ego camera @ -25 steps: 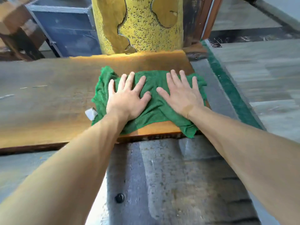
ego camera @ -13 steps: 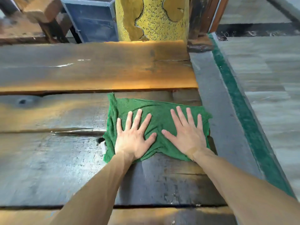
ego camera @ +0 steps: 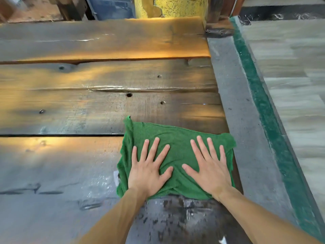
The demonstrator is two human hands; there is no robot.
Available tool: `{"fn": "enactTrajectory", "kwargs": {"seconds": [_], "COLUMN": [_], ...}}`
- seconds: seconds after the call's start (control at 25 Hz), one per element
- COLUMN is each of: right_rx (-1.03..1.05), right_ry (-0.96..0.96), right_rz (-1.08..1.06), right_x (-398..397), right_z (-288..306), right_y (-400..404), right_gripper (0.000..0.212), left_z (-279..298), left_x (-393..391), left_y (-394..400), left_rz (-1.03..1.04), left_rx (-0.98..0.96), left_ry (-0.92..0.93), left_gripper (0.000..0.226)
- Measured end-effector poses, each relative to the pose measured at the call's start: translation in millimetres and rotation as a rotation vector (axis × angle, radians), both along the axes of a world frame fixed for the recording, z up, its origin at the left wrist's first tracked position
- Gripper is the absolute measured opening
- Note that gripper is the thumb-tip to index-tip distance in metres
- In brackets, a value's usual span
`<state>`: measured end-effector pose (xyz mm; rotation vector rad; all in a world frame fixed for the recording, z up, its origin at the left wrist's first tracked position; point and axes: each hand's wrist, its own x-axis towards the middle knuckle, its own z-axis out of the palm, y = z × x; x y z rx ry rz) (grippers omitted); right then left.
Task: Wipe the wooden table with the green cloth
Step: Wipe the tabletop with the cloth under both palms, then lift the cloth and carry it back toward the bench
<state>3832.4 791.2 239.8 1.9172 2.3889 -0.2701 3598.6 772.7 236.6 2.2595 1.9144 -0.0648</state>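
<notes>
The green cloth (ego camera: pixel 175 136) lies spread flat near the right end of the wooden table (ego camera: pixel 88 103), which is made of wide dark planks with knots and holes. My left hand (ego camera: pixel 147 171) presses palm-down on the cloth's left half, fingers spread. On its right half my right hand (ego camera: pixel 209 169) lies the same way. Neither hand grips the fabric. The wood just in front of the cloth's near edge looks wet and speckled.
A grey ledge (ego camera: pixel 242 120) and a green strip (ego camera: pixel 263 103) run along the table's right end, with grey floor (ego camera: pixel 295 85) beyond. At the far edge stand a yellow speckled pillar (ego camera: pixel 175 6) and a blue box (ego camera: pixel 110 6). A small white scrap (ego camera: pixel 116 176) sits at the cloth's left edge.
Both hands have slid the cloth toward me, from the far orange plank across the middle planks to the near one. The hands kept their flat pose on it.
</notes>
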Motion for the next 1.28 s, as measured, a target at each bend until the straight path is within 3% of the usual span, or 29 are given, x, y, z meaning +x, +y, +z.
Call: {"fn": "enactTrajectory", "kwargs": {"seconds": [0.28,0.44,0.6,0.76,0.84,0.96,1.12,1.2,1.28], "right_rx": [-0.008,-0.031,-0.012,0.042,0.060,-0.125,-0.148,-0.166,-0.148], "right_ry": [-0.021,-0.011,0.037,0.184,0.133,0.025,-0.025,-0.008,0.061], "right_rz": [0.098,0.111,0.109,-0.156,-0.230,-0.319,-0.304,-0.331,-0.394], "right_x": [6,5,9,23,39,62,66,62,62], "right_z": [3,3,8,29,39,53,67,75,88], "right_y": [-134,-185,-189,-170,-154,-137,-135,-134,-128], "right_gripper": [0.086,0.086,0.074,0.054,0.054,0.050,0.036,0.025,0.020], "left_z": [6,10,17,33,44,53,53,55,65], "left_x": [-12,-11,-15,-38,-48,-66,-72,-70,-73], "left_y": [-158,-209,-206,-177,-149,-113,-110,-119,-124], "left_rz": [-0.020,0.013,0.009,0.094,0.213,0.402,0.366,0.385,0.489], "left_rx": [-0.006,-0.065,-0.049,-0.045,-0.088,-0.237,-0.263,-0.248,-0.155], "left_ry": [-0.022,-0.050,-0.078,-0.183,-0.242,-0.266,-0.104,-0.114,-0.245], "left_gripper": [0.073,0.075,0.063,0.050,0.056,0.060,0.034,0.021,0.009]}}
